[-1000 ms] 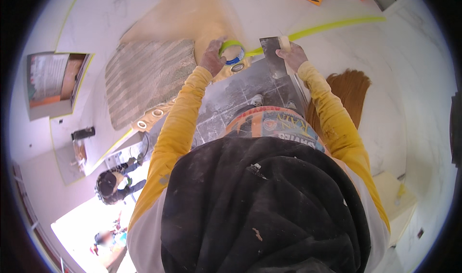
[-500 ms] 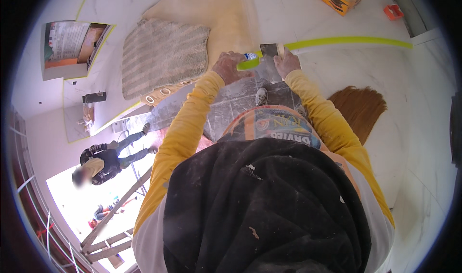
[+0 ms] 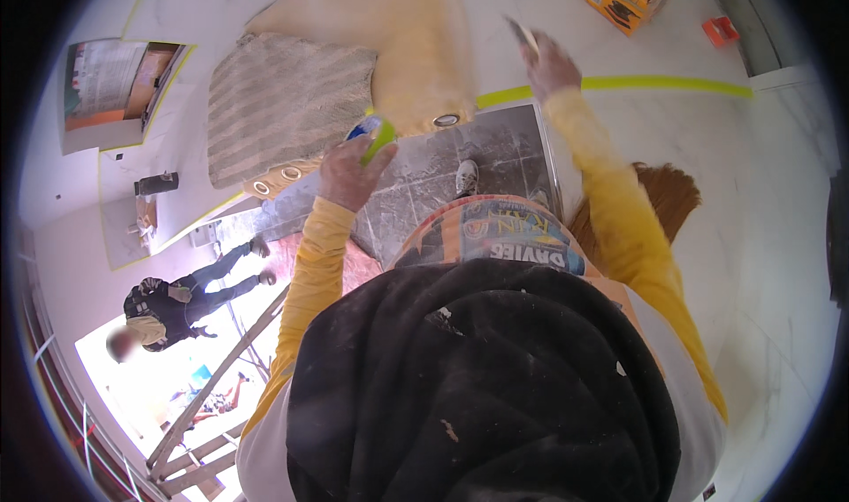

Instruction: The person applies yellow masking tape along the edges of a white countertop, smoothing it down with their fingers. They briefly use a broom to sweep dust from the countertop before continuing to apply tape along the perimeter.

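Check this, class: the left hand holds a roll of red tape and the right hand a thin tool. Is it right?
No: the head view shows the tape roll in the left hand is yellow-green, not red. The right hand does hold a thin tool.

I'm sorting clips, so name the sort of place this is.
Likely a room under renovation: a yellow-green tape strip on a marble-look surface, a tape roll in the left hand, dusty dark floor tiles.

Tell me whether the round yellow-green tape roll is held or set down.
Held: the left hand grips the round yellow-green tape roll around its lower edge.
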`<state>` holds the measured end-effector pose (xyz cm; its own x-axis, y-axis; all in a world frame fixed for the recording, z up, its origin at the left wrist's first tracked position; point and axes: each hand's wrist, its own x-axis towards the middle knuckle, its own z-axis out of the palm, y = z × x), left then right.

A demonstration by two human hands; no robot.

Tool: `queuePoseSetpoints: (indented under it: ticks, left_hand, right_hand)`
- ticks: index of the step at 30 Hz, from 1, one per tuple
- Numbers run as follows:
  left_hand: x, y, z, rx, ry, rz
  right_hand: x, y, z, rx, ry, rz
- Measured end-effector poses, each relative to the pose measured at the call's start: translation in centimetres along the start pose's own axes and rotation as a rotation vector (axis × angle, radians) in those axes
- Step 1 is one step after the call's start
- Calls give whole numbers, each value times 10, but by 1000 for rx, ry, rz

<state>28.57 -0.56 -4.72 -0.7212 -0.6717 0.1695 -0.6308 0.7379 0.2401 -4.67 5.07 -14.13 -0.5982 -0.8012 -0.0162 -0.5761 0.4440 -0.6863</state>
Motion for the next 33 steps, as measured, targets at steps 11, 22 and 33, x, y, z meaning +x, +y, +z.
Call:
queuePoseSetpoints:
  ticks: [11, 22, 33]
  left_hand:
    - [-78, -23, 24, -211, -85, -384]
    - [-7, 12, 53, -191, -254, -97]
    - [-21, -28, 43, 100, -322, -270]
  right_hand:
    - [-25, 73, 104, -229, 146, -833]
    - [12, 95, 49, -83, 566, 209]
    - [130, 289, -95, 46, 966, 854]
